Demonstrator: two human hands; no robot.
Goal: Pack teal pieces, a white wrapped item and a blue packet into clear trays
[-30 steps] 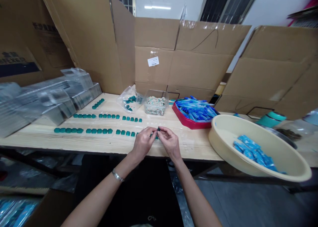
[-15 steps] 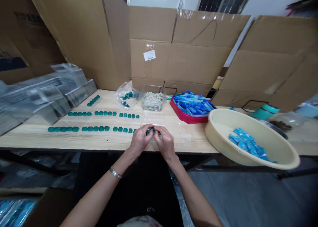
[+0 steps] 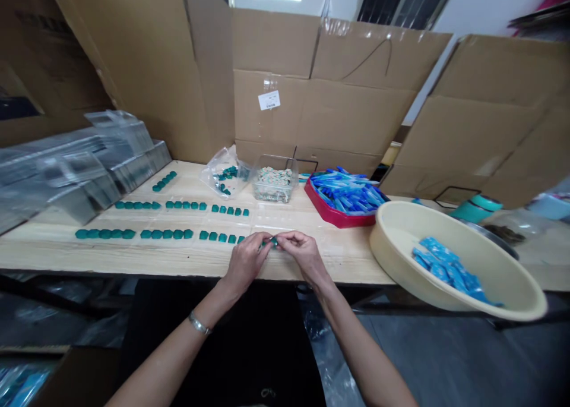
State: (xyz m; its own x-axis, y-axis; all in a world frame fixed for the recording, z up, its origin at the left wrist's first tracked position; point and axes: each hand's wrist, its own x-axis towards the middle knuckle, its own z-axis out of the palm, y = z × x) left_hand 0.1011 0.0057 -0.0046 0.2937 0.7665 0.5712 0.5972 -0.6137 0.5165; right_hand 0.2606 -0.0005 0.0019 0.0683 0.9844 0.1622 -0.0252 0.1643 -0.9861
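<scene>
The left hand (image 3: 243, 263) and the right hand (image 3: 308, 257) met near the table (image 3: 329, 263) edge, their fingertips pinched narrowly on one small green piece (image 3: 274, 241). Angular green blocks (image 3: 167, 234) lay in short rows upon pale grained wood. A smooth cream basin (image 3: 383, 249) stood beside a red tray (image 3: 332, 217) of slender blue sticks (image 3: 350, 192); creased cardboard (image 3: 307, 113) rose behind. Fingers partly covered the piece, so its exact shape was unclear; the left frame edge cut the clear plastic stack (image 3: 89, 178).
</scene>
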